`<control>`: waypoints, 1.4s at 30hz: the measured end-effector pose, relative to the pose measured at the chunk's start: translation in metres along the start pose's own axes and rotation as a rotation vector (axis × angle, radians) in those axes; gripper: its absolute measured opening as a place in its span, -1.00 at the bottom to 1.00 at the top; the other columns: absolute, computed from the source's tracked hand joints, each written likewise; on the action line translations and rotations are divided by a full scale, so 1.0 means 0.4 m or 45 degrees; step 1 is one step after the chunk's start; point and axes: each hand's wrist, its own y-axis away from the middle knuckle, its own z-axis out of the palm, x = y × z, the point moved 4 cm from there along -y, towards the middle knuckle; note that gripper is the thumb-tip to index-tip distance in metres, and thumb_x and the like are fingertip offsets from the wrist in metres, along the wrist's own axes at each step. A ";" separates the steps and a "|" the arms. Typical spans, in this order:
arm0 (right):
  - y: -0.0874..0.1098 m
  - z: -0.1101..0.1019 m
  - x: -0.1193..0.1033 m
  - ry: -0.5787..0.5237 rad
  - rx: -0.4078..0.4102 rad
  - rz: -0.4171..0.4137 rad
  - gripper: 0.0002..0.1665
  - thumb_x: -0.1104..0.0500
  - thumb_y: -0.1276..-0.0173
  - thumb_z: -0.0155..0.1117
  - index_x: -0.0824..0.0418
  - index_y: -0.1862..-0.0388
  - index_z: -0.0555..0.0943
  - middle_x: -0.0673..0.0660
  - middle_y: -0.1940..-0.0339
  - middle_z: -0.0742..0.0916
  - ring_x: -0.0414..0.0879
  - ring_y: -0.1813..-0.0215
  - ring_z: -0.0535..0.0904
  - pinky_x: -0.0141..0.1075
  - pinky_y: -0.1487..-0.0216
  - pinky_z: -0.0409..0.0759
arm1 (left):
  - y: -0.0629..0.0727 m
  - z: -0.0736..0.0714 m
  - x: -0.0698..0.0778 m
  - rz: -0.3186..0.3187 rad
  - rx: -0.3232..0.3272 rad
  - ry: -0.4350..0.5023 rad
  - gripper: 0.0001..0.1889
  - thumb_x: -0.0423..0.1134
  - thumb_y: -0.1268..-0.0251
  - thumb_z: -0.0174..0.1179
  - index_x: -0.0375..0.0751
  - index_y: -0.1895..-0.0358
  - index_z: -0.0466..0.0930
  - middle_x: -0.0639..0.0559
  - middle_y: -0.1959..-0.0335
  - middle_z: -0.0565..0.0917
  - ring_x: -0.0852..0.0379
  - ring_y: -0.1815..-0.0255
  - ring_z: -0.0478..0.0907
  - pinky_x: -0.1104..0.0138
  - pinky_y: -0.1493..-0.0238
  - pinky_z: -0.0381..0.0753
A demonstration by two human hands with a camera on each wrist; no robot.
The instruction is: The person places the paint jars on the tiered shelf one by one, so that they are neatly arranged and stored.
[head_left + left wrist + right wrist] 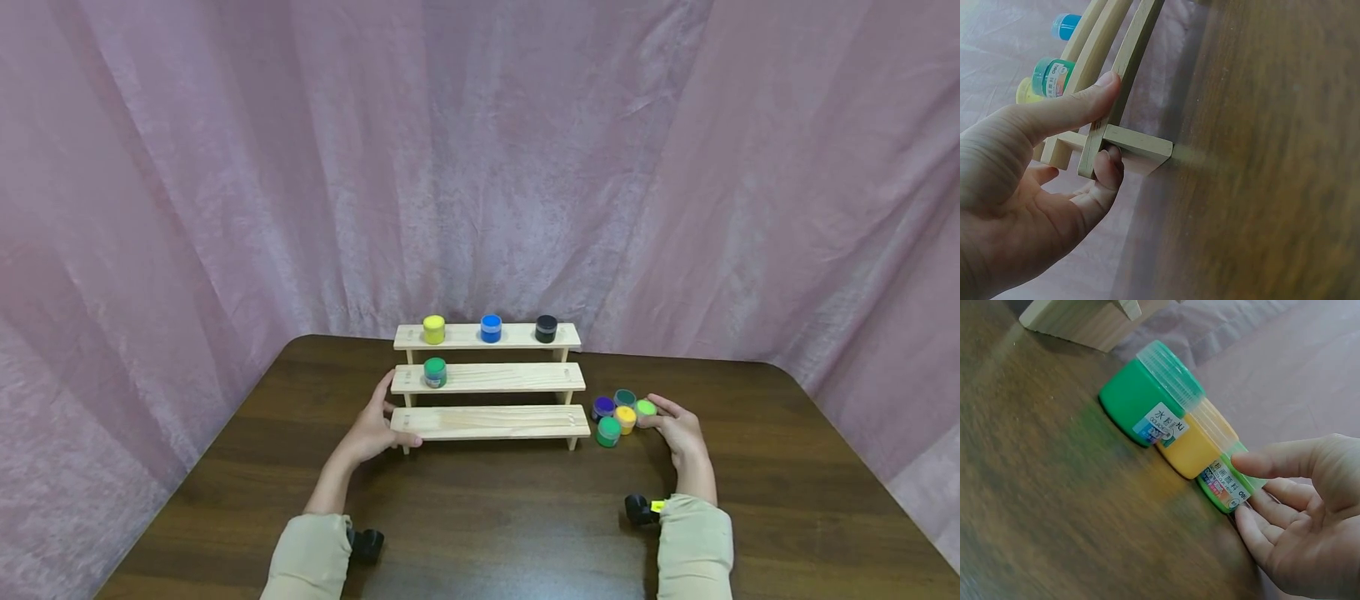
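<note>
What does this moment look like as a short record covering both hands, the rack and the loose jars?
left hand: grips the wooden rack at its lowest step's left end
right hand: holds the light green jar
top step, left to right: yellow jar, blue jar, black jar
middle step: green jar, near left end
table, right of rack: purple jar, dark green jar, orange-yellow jar, another green jar
</note>
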 end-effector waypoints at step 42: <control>0.016 -0.013 -0.018 -0.385 0.018 0.088 -0.61 0.29 -0.31 0.29 -0.29 0.44 0.61 -0.30 0.31 0.58 -0.47 0.23 0.58 -0.54 -0.04 0.58 | 0.002 0.000 0.001 0.010 -0.003 -0.001 0.34 -0.40 0.21 0.56 0.01 -0.59 -0.28 -0.34 0.08 0.44 0.09 0.56 0.47 0.26 0.47 0.53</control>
